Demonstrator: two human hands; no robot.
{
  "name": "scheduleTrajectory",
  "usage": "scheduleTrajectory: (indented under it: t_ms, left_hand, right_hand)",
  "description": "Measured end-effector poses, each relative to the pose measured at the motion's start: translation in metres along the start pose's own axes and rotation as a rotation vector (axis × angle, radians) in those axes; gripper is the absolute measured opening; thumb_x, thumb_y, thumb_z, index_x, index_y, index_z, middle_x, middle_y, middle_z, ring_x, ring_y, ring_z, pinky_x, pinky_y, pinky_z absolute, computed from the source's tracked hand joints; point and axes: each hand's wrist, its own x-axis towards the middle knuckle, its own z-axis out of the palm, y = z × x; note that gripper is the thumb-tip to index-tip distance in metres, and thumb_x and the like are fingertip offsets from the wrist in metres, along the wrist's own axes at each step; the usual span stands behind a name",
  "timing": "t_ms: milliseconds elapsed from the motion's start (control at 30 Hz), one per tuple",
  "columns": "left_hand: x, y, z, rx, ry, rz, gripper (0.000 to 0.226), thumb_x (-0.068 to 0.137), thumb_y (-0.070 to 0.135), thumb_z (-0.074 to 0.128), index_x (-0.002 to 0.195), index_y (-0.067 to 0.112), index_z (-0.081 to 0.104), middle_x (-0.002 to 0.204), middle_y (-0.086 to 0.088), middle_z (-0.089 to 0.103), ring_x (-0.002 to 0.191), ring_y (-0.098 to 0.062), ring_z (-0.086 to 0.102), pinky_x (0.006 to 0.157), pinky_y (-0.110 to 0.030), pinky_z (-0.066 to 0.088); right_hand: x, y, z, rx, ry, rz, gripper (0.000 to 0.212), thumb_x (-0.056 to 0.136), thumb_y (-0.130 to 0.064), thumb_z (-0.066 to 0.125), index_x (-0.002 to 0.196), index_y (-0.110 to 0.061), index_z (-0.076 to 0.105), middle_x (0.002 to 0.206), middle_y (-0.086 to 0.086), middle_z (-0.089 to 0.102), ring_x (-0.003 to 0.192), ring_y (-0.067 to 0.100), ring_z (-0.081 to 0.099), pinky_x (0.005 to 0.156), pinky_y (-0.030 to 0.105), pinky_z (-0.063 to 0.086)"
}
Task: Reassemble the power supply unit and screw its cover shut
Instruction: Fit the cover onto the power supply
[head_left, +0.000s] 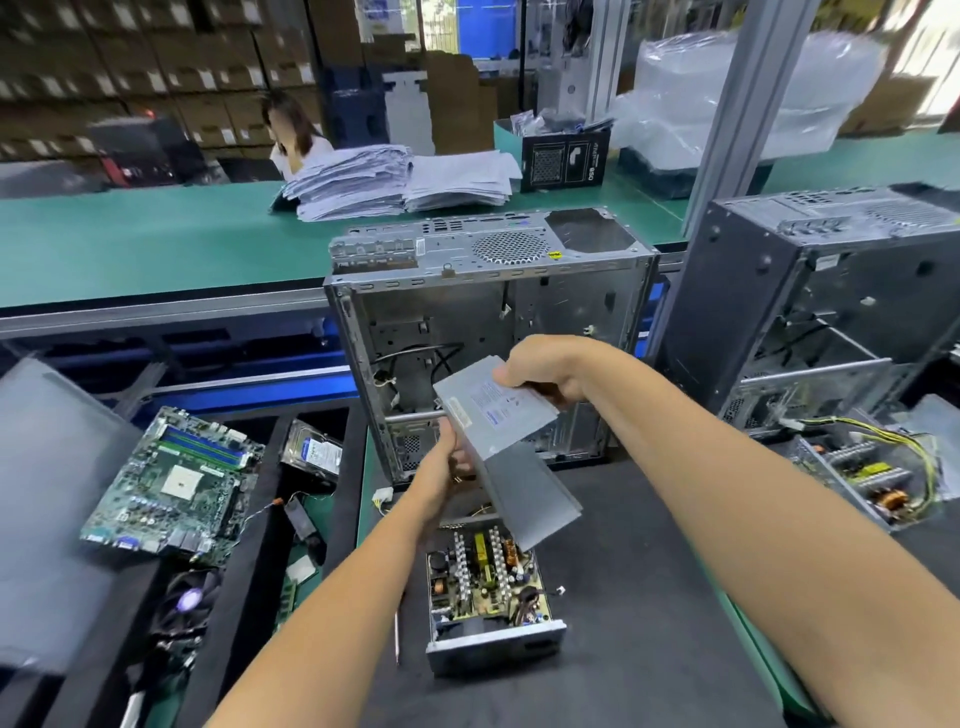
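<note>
The open power supply unit (488, 603) lies on the black mat, its circuit board, coils and heat sinks exposed. Above it I hold the grey metal cover (519, 457), bent in an L shape with a label on its upper face. My left hand (447, 467) grips the cover's left edge. My right hand (540, 369) pinches its far upper corner. The cover hangs tilted in the air, over the unit's far end and apart from it.
An empty computer case (483, 332) stands just behind the cover. A second case (810, 291) and another open power supply (872, 478) sit at the right. A motherboard (176, 483), hard drive (311, 449) and fan (187, 603) lie at the left. A thin screwdriver (397, 636) lies left of the unit.
</note>
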Motion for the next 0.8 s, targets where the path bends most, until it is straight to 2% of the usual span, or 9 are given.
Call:
scheduleTrajectory:
  t_ms: [100, 200, 333, 400, 467, 567, 633, 700, 800]
  left_hand:
    - [-0.004, 0.008, -0.012, -0.206, 0.008, 0.038, 0.076, 0.080, 0.074, 0.036, 0.122, 0.017, 0.063, 0.113, -0.012, 0.069, 0.102, -0.025, 0.066, 0.077, -0.037, 0.055]
    - [-0.011, 0.014, -0.025, -0.164, -0.016, 0.046, 0.077, 0.076, 0.073, 0.041, 0.122, 0.016, 0.064, 0.104, -0.009, 0.072, 0.102, -0.025, 0.066, 0.078, -0.036, 0.053]
    - [-0.017, 0.016, -0.037, 0.026, 0.073, 0.031, 0.080, 0.067, 0.079, 0.049, 0.110, 0.016, 0.071, 0.105, -0.003, 0.073, 0.099, -0.018, 0.066, 0.083, -0.031, 0.049]
    - [-0.017, 0.021, -0.042, 0.127, 0.142, 0.023, 0.073, 0.070, 0.080, 0.052, 0.094, 0.015, 0.076, 0.093, -0.003, 0.075, 0.086, -0.018, 0.070, 0.077, -0.032, 0.050]
    - [-0.015, 0.030, -0.048, 0.283, 0.197, 0.022, 0.066, 0.071, 0.078, 0.054, 0.074, 0.016, 0.076, 0.075, -0.001, 0.074, 0.067, -0.015, 0.070, 0.065, -0.028, 0.050]
    - [-0.011, 0.045, -0.052, 0.557, 0.237, 0.042, 0.061, 0.069, 0.078, 0.056, 0.060, 0.020, 0.072, 0.059, 0.010, 0.069, 0.049, -0.004, 0.064, 0.051, -0.022, 0.042]
    - [-0.007, 0.050, -0.052, 0.725, 0.238, 0.078, 0.061, 0.070, 0.077, 0.056, 0.055, 0.019, 0.067, 0.053, 0.012, 0.066, 0.046, -0.004, 0.062, 0.050, -0.023, 0.040]
    - [-0.004, 0.055, -0.049, 0.908, 0.214, 0.130, 0.066, 0.071, 0.079, 0.052, 0.044, 0.018, 0.048, 0.040, 0.007, 0.052, 0.040, -0.009, 0.052, 0.049, -0.026, 0.036]
    - [-0.005, 0.057, -0.040, 1.078, 0.097, 0.214, 0.072, 0.069, 0.083, 0.047, 0.038, 0.022, 0.026, 0.035, 0.009, 0.026, 0.033, -0.011, 0.030, 0.045, -0.027, 0.027]
  right_hand:
    - [0.006, 0.001, -0.004, 0.287, -0.114, -0.001, 0.012, 0.101, -0.013, 0.047, 0.102, 0.000, 0.049, 0.072, 0.007, 0.071, 0.061, 0.016, 0.070, 0.057, 0.026, 0.054]
    - [0.012, 0.006, -0.002, 0.426, -0.221, 0.028, 0.016, 0.101, -0.012, 0.045, 0.106, 0.003, 0.049, 0.072, 0.008, 0.073, 0.064, 0.016, 0.071, 0.052, 0.026, 0.055]
    - [0.019, 0.020, 0.000, 0.456, -0.279, 0.074, 0.018, 0.102, -0.016, 0.044, 0.101, -0.001, 0.055, 0.077, 0.006, 0.072, 0.067, 0.016, 0.070, 0.059, 0.027, 0.057]
    - [0.019, 0.030, 0.001, 0.338, -0.360, 0.099, 0.026, 0.102, -0.027, 0.042, 0.091, -0.009, 0.057, 0.075, 0.003, 0.065, 0.060, 0.016, 0.062, 0.055, 0.026, 0.050]
    - [0.018, 0.038, 0.004, 0.111, -0.411, 0.083, 0.044, 0.100, -0.049, 0.036, 0.084, -0.013, 0.054, 0.070, 0.001, 0.052, 0.051, 0.014, 0.047, 0.049, 0.023, 0.038]
    - [0.021, 0.047, 0.007, -0.014, -0.417, 0.120, 0.077, 0.086, -0.075, 0.028, 0.109, -0.006, 0.054, 0.091, 0.009, 0.060, 0.065, 0.022, 0.063, 0.054, 0.023, 0.042]
    - [0.025, 0.049, 0.011, -0.065, -0.441, 0.150, 0.093, 0.077, -0.084, 0.025, 0.130, -0.009, 0.043, 0.112, 0.015, 0.063, 0.079, 0.029, 0.069, 0.063, 0.028, 0.050]
    - [0.028, 0.052, 0.015, -0.113, -0.486, 0.154, 0.095, 0.072, -0.088, 0.032, 0.130, -0.014, 0.046, 0.117, 0.017, 0.062, 0.088, 0.031, 0.069, 0.070, 0.031, 0.052]
    - [0.031, 0.064, 0.021, -0.140, -0.489, 0.146, 0.077, 0.067, -0.074, 0.060, 0.118, -0.016, 0.059, 0.108, 0.013, 0.064, 0.096, 0.030, 0.065, 0.075, 0.031, 0.053]
